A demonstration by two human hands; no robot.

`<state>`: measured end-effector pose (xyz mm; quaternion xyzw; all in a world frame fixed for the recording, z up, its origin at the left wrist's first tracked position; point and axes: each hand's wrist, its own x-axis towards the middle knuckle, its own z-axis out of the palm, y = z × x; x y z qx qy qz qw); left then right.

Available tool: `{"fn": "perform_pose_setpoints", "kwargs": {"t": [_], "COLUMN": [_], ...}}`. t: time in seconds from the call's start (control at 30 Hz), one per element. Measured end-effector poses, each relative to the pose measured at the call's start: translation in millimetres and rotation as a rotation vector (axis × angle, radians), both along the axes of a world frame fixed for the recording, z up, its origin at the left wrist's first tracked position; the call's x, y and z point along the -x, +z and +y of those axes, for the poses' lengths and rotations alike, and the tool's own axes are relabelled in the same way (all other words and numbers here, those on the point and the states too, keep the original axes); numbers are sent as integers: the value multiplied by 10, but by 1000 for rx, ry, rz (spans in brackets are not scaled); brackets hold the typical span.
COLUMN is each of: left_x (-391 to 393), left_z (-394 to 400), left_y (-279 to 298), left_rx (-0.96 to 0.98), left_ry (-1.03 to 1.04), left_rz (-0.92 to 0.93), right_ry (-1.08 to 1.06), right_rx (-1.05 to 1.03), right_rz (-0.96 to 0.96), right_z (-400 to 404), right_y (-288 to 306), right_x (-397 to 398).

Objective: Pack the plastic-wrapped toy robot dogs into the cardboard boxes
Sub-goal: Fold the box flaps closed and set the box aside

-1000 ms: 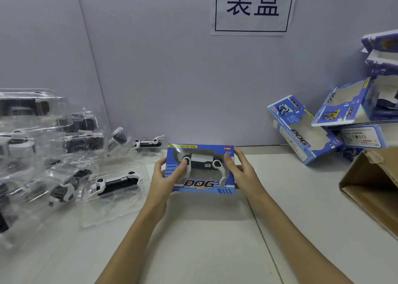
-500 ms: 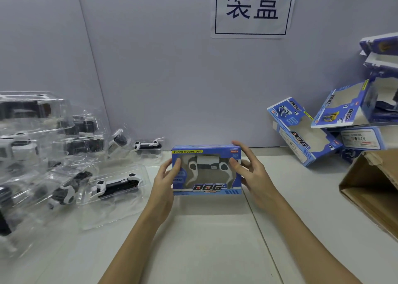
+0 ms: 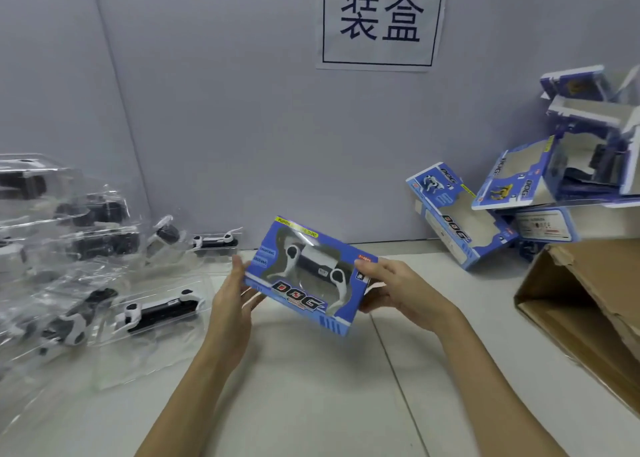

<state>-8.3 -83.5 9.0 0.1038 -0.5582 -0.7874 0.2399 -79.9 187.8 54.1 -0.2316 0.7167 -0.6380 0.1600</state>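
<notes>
A blue "DOG" box point(image 3: 308, 273) with a clear window shows a white and black toy robot dog inside. The box is off the table, tilted with its right end lower. My right hand point(image 3: 398, 290) grips its right end, thumb on the front face. My left hand point(image 3: 232, 297) touches the left end with straight fingers behind and under it. Several plastic-wrapped robot dogs lie at the left, the nearest one point(image 3: 159, 309) beside my left hand. Several more blue boxes point(image 3: 453, 214) are piled at the right against the wall.
A large brown carton point(image 3: 585, 304) lies open on its side at the right edge. A white sign with two black characters point(image 3: 381, 20) hangs on the grey wall. The white table point(image 3: 311, 387) stretches bare below my hands.
The box has been lifted off the table and tilted clockwise toward the right. My right hand closed onto its right end; my left hand's fingers slid under the left end.
</notes>
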Motion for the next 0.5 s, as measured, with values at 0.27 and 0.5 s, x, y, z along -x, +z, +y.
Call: {"fn": "perform_pose_setpoints", "kwargs": {"t": [0.27,0.5], "left_x": [-24,-5], "left_z": [-89,-51], "left_y": [-14,-31], "left_rx": [-131,-85], "left_ry": [-69,-117], "left_rz": [-39,-88], "right_ry": [-504,-1119], "right_rx": [1163,1270], "right_rz": [187,213], "right_z": [13,693], "right_y": [433,418], "right_x": [-75,170]}}
